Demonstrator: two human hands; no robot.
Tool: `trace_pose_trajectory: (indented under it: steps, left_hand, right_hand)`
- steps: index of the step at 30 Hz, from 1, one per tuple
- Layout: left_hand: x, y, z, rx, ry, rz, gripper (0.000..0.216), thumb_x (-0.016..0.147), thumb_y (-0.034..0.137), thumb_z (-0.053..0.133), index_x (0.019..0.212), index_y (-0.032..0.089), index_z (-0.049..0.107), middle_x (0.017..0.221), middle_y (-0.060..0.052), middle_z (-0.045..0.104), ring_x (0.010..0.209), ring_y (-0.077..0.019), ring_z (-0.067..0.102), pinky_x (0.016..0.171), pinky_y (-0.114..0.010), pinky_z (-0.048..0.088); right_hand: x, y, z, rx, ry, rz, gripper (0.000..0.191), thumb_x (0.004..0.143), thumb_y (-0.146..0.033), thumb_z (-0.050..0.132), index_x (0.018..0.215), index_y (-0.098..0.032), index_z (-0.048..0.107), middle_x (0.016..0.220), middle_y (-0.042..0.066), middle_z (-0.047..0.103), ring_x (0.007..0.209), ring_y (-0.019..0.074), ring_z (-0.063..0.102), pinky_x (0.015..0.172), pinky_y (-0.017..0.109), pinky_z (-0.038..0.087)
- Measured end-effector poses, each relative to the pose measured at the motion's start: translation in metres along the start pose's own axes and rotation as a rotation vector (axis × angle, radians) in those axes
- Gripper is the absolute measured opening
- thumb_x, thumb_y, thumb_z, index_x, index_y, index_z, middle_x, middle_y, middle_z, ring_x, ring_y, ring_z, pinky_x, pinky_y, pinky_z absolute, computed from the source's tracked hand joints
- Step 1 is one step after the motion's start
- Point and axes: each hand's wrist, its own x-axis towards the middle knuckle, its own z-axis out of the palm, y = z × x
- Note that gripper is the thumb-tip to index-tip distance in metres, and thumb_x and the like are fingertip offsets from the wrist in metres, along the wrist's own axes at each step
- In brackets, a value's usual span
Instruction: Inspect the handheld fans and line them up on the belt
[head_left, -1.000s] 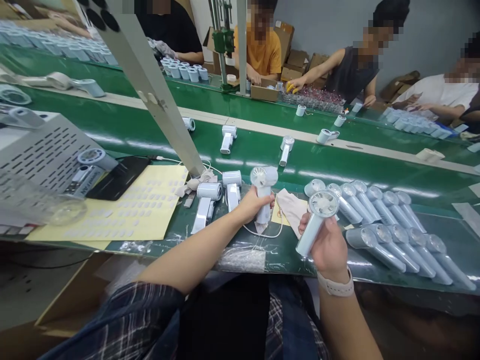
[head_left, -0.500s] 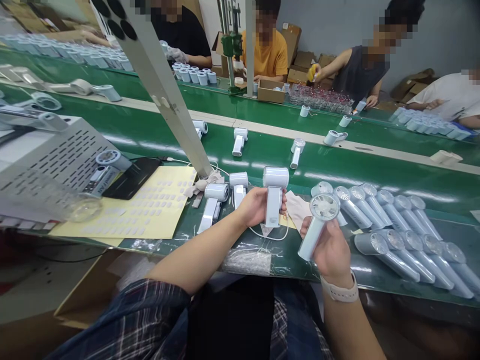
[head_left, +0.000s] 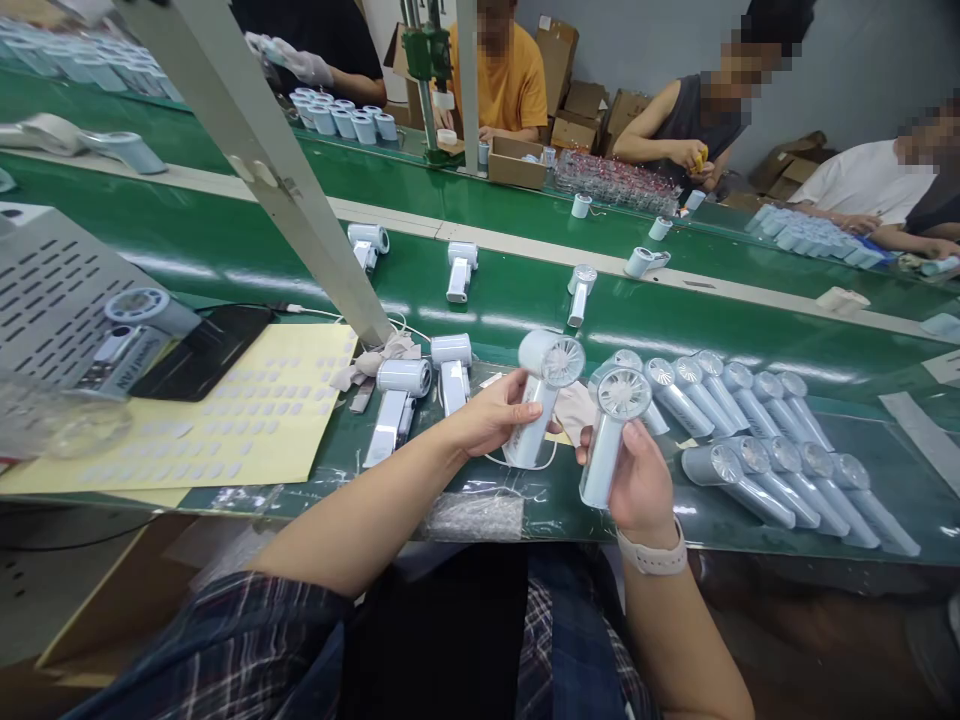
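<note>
My left hand (head_left: 499,415) is closed around the handle of a pale blue handheld fan (head_left: 541,385), its grille turned toward the right. In my right hand (head_left: 641,475) I grip a second pale blue handheld fan (head_left: 606,440), whose round grille faces me. The two fans are close together above the bench's front part. Left of my left hand, two more fans, a nearer one (head_left: 397,400) and a farther one (head_left: 451,370), lie on the bench. Behind my hands is a pale cloth (head_left: 574,408), partly hidden. A white cable (head_left: 551,460) loops below the left fan.
Two rows of fans (head_left: 787,470) lie at the right. A yellow sticker sheet (head_left: 289,430) and a slotted metal box (head_left: 60,290) are at the left. A slanted post (head_left: 277,190) rises beside the green conveyor (head_left: 525,290), which carries several fans. Co-workers sit opposite.
The fan in my left hand has turned, so its grille now shows instead of its side. My right hand's fan is more upright. The view has shifted rightward.
</note>
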Motion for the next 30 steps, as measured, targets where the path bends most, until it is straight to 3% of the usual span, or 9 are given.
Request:
trace_pose_trajectory:
  steps: [4,9,14,16,19,22,26,30]
  left_hand:
    - [0.002,0.0,0.0,-0.03,0.049,-0.034,0.059,0.065,0.03,0.089,0.111,0.014,0.055,0.082,-0.003,0.069,0.066,-0.0163,0.067,0.064,-0.03,0.054]
    - [0.005,0.001,0.004,-0.138,0.188,-0.036,0.038,0.074,0.021,0.069,0.107,0.017,0.053,0.092,-0.007,0.071,0.082,-0.0238,0.072,0.075,-0.041,0.059]
    - [0.002,0.005,0.006,-0.062,0.153,-0.033,0.047,0.075,0.025,0.076,0.114,0.018,0.05,0.1,-0.009,0.071,0.088,-0.0277,0.073,0.077,-0.044,0.058]
    - [-0.001,0.004,0.006,-0.017,0.126,-0.012,0.054,0.072,0.031,0.084,0.113,0.019,0.051,0.104,-0.009,0.07,0.091,-0.0269,0.073,0.077,-0.04,0.058]
    - [-0.002,0.003,0.007,0.022,0.101,0.027,0.064,0.065,0.043,0.091,0.108,0.02,0.051,0.112,-0.01,0.069,0.095,-0.0243,0.071,0.075,-0.032,0.057]
    - [-0.002,0.0,0.008,0.048,0.096,0.038,0.073,0.056,0.053,0.092,0.105,0.021,0.05,0.113,-0.009,0.068,0.086,-0.0204,0.071,0.066,-0.027,0.055]
    - [-0.001,-0.002,0.008,0.09,0.125,0.043,0.075,0.053,0.061,0.09,0.102,0.02,0.05,0.105,-0.006,0.069,0.069,-0.014,0.066,0.055,-0.023,0.052]
    - [-0.001,-0.001,0.01,0.094,0.13,0.061,0.074,0.054,0.062,0.089,0.101,0.02,0.051,0.098,-0.004,0.068,0.066,-0.0135,0.065,0.053,-0.023,0.051]
  right_hand:
    - [0.0,0.001,0.001,-0.001,-0.013,0.026,0.029,0.086,-0.048,0.065,0.101,-0.022,0.066,0.075,0.003,0.069,0.068,0.0218,0.068,0.063,0.039,0.061]
    - [0.002,0.001,0.001,0.009,0.057,0.01,0.035,0.084,-0.044,0.068,0.112,-0.024,0.067,0.085,0.004,0.073,0.075,0.0242,0.071,0.067,0.042,0.064]
    - [0.005,0.001,0.003,0.031,0.051,-0.081,0.038,0.09,-0.037,0.064,0.127,-0.03,0.064,0.126,0.004,0.071,0.122,0.0266,0.064,0.101,0.049,0.056]
    - [0.006,0.003,0.004,0.039,0.065,-0.08,0.038,0.091,-0.038,0.064,0.129,-0.031,0.063,0.131,0.003,0.069,0.128,0.0258,0.061,0.106,0.049,0.052]
    - [0.008,0.005,0.004,0.073,0.11,-0.049,0.039,0.09,-0.038,0.066,0.128,-0.032,0.063,0.124,0.003,0.073,0.118,0.0257,0.068,0.1,0.049,0.056]
    - [0.009,0.007,0.004,0.093,0.143,-0.021,0.04,0.088,-0.036,0.068,0.127,-0.031,0.062,0.107,0.002,0.078,0.101,0.0267,0.074,0.086,0.049,0.062]
    - [0.009,0.007,0.003,0.057,0.128,0.006,0.038,0.086,-0.04,0.069,0.121,-0.026,0.063,0.093,0.005,0.08,0.085,0.0284,0.077,0.073,0.048,0.064]
    - [0.01,0.008,0.002,0.03,0.116,0.017,0.034,0.087,-0.04,0.067,0.117,-0.025,0.064,0.092,0.006,0.08,0.079,0.0273,0.077,0.067,0.046,0.064]
